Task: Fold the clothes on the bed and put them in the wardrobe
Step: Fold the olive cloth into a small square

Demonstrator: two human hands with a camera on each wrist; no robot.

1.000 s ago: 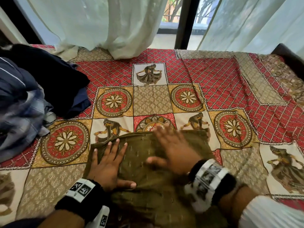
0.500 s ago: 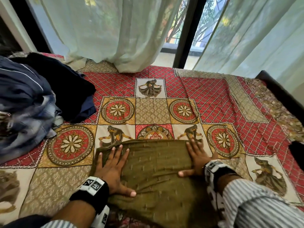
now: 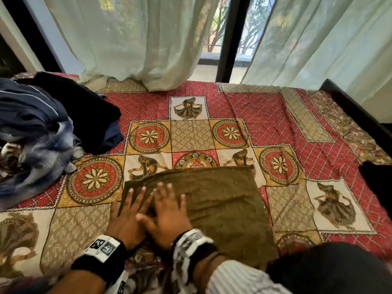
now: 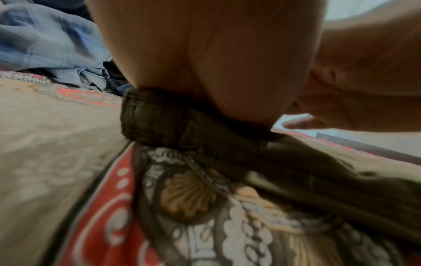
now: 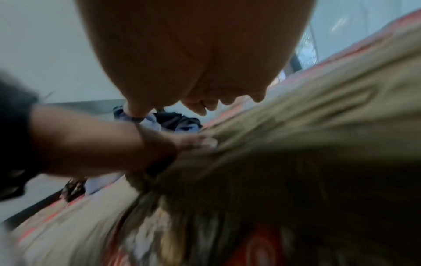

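Note:
An olive-green garment (image 3: 222, 200) lies folded into a rough rectangle on the patterned bedspread (image 3: 265, 115) near the front edge. My left hand (image 3: 129, 211) lies flat on its left end, fingers straight and spread. Right beside it, my right hand (image 3: 169, 206) presses flat on the same end, its thumb against the left hand. The left wrist view shows the garment's thick folded edge (image 4: 159, 118) under my palm. In the blurred right wrist view the olive cloth (image 5: 296, 135) runs under my straight fingers.
A heap of dark blue and plaid clothes (image 3: 36, 132) sits at the bed's left side. Pale curtains (image 3: 131, 37) hang over the far edge before a window. A dark bed frame (image 3: 356, 109) and a dark item (image 3: 377, 183) lie at the right.
My right hand has slid from the garment's right side across to its left end, next to the left hand. The left hand has shifted slightly left. The camera has tilted up a little.

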